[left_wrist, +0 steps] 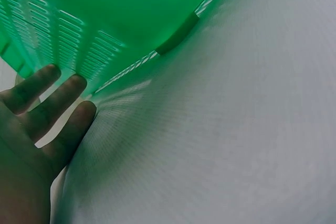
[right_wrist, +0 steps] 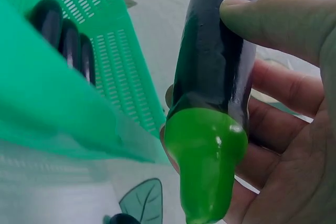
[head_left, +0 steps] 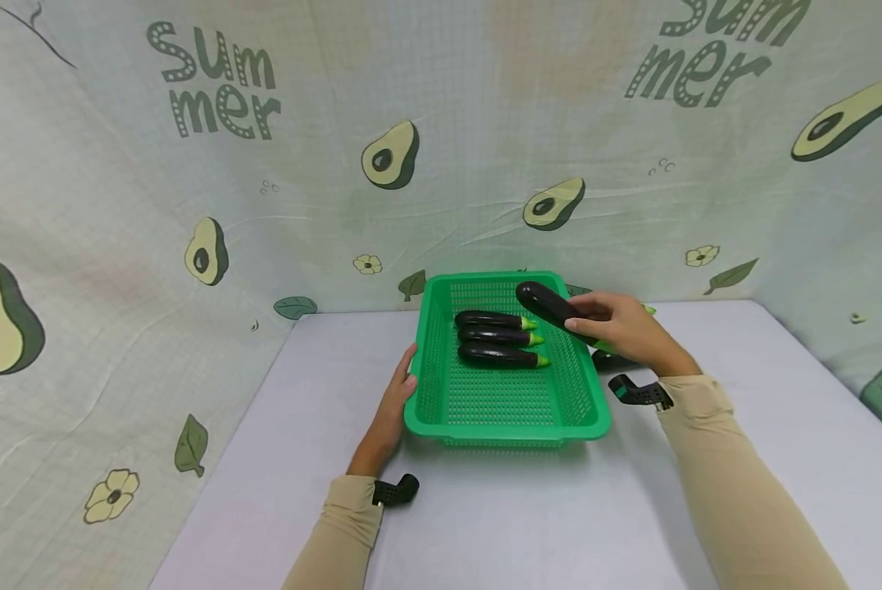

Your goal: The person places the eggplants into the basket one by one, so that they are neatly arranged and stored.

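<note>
Green plastic formed the perforated basket [head_left: 511, 432], which stood on the white bench [head_left: 485, 524] between the two hands.

Right hand [head_left: 611, 319]: holding one dark purple eggplant [head_left: 547, 305]. The thumb pressed on one face of the fruit and the fingers wrapped the opposite side. The held eggplant was tilted; its blunt end extended leftward and away from the right hand, over the basket interior. Its green calyx [right_wrist: 205, 150] lay beneath the right hand, near the right rim.

Left hand [head_left: 393, 410]: fingers straight and spread wide, gripping nothing, placed against the outer left wall of the basket.

Basket contents: three eggplants lay side by side to the left of the right hand and to the right of the left hand. The far eggplant [head_left: 485, 319], the middle eggplant [head_left: 493, 335] and the near eggplant [head_left: 496, 355] all had their green stem ends directed toward the right-hand side.

Outside the basket, a loose eggplant [head_left: 609, 361] rested on the bench below the right hand, partly hidden by it. A green stem tip [head_left: 649, 310] showed just beyond the right hand; the remainder was concealed.

An avocado-print cloth [head_left: 470, 82] hung beyond both hands.
</note>
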`<state>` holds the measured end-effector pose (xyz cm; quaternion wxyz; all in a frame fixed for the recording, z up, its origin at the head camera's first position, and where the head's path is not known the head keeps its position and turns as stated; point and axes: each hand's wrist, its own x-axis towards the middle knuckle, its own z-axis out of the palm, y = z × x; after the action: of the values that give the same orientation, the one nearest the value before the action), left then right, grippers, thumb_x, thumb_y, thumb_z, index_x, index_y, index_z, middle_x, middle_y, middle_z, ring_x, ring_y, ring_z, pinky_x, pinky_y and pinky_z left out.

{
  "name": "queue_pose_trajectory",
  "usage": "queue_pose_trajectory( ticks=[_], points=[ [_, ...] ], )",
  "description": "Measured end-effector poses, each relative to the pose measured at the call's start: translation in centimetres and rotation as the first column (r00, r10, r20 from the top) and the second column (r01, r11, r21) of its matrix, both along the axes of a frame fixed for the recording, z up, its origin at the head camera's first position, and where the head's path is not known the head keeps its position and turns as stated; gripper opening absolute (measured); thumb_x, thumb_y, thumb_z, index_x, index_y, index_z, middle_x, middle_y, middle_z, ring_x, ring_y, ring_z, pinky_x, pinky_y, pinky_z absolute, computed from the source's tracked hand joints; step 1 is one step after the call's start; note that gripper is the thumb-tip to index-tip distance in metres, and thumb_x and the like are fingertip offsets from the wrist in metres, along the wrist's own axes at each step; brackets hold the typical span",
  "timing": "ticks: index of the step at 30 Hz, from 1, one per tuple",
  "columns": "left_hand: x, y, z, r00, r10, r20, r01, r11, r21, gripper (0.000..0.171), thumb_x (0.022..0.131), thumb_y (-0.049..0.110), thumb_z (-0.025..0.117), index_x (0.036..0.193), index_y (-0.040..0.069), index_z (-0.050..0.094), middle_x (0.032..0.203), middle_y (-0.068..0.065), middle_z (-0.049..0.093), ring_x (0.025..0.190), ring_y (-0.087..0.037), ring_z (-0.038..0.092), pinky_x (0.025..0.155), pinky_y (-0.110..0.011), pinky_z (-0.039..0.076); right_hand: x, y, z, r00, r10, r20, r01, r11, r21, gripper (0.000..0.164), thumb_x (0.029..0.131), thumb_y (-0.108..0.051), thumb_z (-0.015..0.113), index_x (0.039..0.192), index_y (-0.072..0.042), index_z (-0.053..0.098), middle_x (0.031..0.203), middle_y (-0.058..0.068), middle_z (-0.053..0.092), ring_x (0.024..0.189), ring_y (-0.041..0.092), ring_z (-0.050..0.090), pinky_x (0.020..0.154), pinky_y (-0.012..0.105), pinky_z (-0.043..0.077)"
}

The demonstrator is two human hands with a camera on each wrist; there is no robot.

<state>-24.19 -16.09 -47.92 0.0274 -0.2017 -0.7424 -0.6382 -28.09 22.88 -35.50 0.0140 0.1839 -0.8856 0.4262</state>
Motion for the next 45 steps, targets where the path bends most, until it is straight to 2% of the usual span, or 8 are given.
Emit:
queue_pose_trajectory(
  ticks=[12, 21, 30, 37, 43, 45],
  points=[
    [0.0, 0.0, 0.2, 1.000, -0.001, -0.027, 0.000, 1.000, -0.017, 0.055, 0.110, 0.034, 0.029, 0.162, 0.026, 0.016, 0.166, 0.003, 0.014, 0.151, -0.015, 0.009, 0.119, -0.050, 0.008, -1.4, -1.7, -0.2, 0.998, 0.063, 0.023, -0.063, 0.998, -0.002, 0.057, 0.095, -0.044, 0.068, 0.137, -0.007, 0.059, 0.124, 0.012, 0.065, 0.114, 0.027, 0.061, 0.090, 0.044, 0.050],
    [0.2, -0.2, 0.1, 1.000, -0.018, -0.015, 0.018, 1.000, 0.007, 0.053, 0.109, 0.034, 0.029, 0.161, 0.030, 0.019, 0.165, 0.004, 0.017, 0.150, -0.017, 0.012, 0.117, -0.054, 0.009, -2.1, -3.6, -0.2, 0.991, 0.130, 0.014, -0.130, 0.991, -0.005, 0.052, 0.097, -0.036, 0.068, 0.137, -0.005, 0.059, 0.126, 0.015, 0.065, 0.115, 0.029, 0.062, 0.093, 0.048, 0.050],
    [0.3, -0.1, 0.3, 0.999, -0.040, 0.019, 0.039, 0.998, 0.043, 0.061, 0.106, 0.029, 0.035, 0.163, 0.026, 0.015, 0.166, -0.002, 0.010, 0.150, -0.023, 0.008, 0.116, -0.058, 0.006, -2.4, -4.7, -0.6, 0.988, 0.140, 0.069, -0.141, 0.990, 0.007, 0.052, 0.094, -0.038, 0.071, 0.135, -0.007, 0.061, 0.122, 0.012, 0.067, 0.110, 0.025, 0.063, 0.089, 0.043, 0.050],
    [0.2, -0.2, 0.3, 0.999, -0.032, 0.006, 0.032, 0.999, -0.011, 0.062, 0.106, 0.027, 0.033, 0.163, 0.028, 0.010, 0.167, 0.005, 0.008, 0.151, -0.017, 0.006, 0.117, -0.054, 0.007, -2.7, -5.3, -0.8, 0.988, 0.141, 0.066, -0.143, 0.989, 0.027, 0.050, 0.094, -0.039, 0.071, 0.134, -0.009, 0.062, 0.122, 0.009, 0.067, 0.111, 0.024, 0.062, 0.092, 0.045, 0.049],
    [0.0, -0.3, 0.5, 0.998, -0.049, 0.037, 0.049, 0.999, -0.007, 0.060, 0.106, 0.019, 0.032, 0.163, 0.015, 0.012, 0.167, -0.008, 0.009, 0.151, -0.027, 0.008, 0.117, -0.056, 0.007, -3.0, -5.9, -0.9, 0.983, 0.167, 0.080, -0.168, 0.986, 0.007, 0.050, 0.093, -0.036, 0.073, 0.133, -0.008, 0.062, 0.124, 0.011, 0.066, 0.113, 0.026, 0.061, 0.094, 0.049, 0.048],
    [0.1, -0.3, 0.5, 0.998, -0.044, 0.053, 0.044, 0.999, -0.004, 0.059, 0.106, 0.019, 0.032, 0.163, 0.016, 0.014, 0.166, -0.009, 0.010, 0.150, -0.028, 0.010, 0.117, -0.056, 0.008, -3.0, -6.2, -0.9, 0.982, 0.170, 0.080, -0.171, 0.985, 0.011, 0.050, 0.092, -0.036, 0.074, 0.133, -0.008, 0.062, 0.124, 0.011, 0.065, 0.114, 0.027, 0.061, 0.095, 0.049, 0.048]
  ],
)
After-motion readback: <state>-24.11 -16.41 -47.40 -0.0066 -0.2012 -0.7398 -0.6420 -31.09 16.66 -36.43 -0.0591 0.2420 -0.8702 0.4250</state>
